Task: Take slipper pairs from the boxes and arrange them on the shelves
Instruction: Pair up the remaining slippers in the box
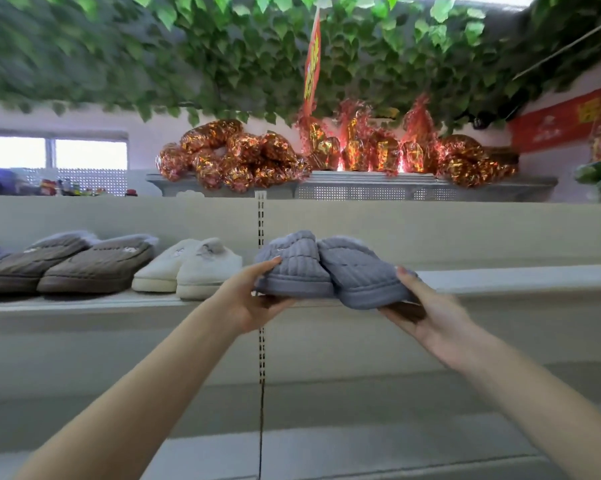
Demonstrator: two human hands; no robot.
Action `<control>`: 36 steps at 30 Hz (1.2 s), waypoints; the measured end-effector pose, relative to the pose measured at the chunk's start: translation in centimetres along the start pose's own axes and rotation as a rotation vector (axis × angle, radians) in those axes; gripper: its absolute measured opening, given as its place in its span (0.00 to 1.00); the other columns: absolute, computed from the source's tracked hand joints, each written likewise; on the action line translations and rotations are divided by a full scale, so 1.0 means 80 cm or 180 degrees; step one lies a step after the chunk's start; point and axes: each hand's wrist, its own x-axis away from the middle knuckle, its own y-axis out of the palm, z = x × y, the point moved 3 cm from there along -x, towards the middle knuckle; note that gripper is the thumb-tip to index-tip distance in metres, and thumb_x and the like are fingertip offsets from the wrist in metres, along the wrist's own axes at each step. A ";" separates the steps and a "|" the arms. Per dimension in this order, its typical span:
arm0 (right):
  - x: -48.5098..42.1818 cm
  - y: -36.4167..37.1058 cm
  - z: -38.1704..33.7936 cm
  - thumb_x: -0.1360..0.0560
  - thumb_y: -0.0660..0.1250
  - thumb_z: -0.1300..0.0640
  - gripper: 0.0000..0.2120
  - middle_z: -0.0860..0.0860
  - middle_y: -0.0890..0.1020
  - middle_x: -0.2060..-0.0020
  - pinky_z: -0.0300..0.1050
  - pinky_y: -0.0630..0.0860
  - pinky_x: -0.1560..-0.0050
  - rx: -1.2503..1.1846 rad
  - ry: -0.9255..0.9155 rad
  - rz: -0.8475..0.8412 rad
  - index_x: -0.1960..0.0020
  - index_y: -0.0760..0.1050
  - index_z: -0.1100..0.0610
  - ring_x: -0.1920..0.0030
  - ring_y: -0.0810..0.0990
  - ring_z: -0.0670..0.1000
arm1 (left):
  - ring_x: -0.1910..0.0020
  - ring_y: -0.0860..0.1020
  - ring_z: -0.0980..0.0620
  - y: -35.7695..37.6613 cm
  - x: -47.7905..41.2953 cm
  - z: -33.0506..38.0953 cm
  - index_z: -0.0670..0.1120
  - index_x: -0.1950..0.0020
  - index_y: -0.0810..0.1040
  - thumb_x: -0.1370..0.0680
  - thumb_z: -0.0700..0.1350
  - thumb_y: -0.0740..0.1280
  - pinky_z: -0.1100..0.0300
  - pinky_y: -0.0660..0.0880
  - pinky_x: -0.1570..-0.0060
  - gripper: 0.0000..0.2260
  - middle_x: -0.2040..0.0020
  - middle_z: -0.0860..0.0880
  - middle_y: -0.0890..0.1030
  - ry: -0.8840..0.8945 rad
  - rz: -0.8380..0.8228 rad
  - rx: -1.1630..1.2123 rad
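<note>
Fingers point(268, 263) of my left hand point(254, 301) and right hand point(429, 318) hold the grey slipper pair point(313, 265) at the pale shelf point(84, 303) edge, under green leaves point(223, 46). It is ribbed and lies beside a white pair point(188, 268).

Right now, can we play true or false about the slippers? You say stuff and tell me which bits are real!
1. The left hand and right hand both hold the grey slippers. True.
2. The brown slippers stand left of the white slippers on the shelf. True.
3. The white slippers are right of the grey slippers. False: they are to the left.
4. The shiny packages lie on the slippers' shelf. False: they lie on a higher ledge.
</note>
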 end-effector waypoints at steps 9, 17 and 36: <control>-0.053 -0.045 0.003 0.50 0.61 0.19 0.48 0.53 0.73 0.49 0.51 0.78 0.48 0.2830 -0.0961 0.0216 0.44 0.65 0.54 0.52 0.77 0.50 | 0.56 0.76 0.49 -0.048 -0.020 0.015 0.47 0.56 0.76 0.22 0.52 0.65 0.56 0.79 0.58 0.10 0.56 0.47 0.76 0.1178 0.0856 -0.2649; -0.072 -0.015 -0.006 0.43 0.59 0.21 0.37 0.47 0.73 0.45 0.41 0.66 0.41 0.4077 -0.2022 -0.0818 0.37 0.68 0.36 0.40 0.71 0.48 | 0.42 0.73 0.55 -0.028 0.004 0.021 0.49 0.28 0.69 0.27 0.62 0.67 0.64 0.66 0.48 0.31 0.41 0.52 0.75 0.2417 0.0632 -0.4563; -0.150 0.034 0.022 0.29 0.65 0.36 0.32 0.54 0.69 0.31 0.49 0.65 0.31 0.4554 -0.1630 -0.1035 0.28 0.64 0.44 0.31 0.67 0.55 | 0.32 0.68 0.42 0.010 -0.066 0.050 0.57 0.22 0.50 0.21 0.58 0.62 0.60 0.62 0.43 0.32 0.27 0.42 0.67 0.1528 0.0385 -0.6576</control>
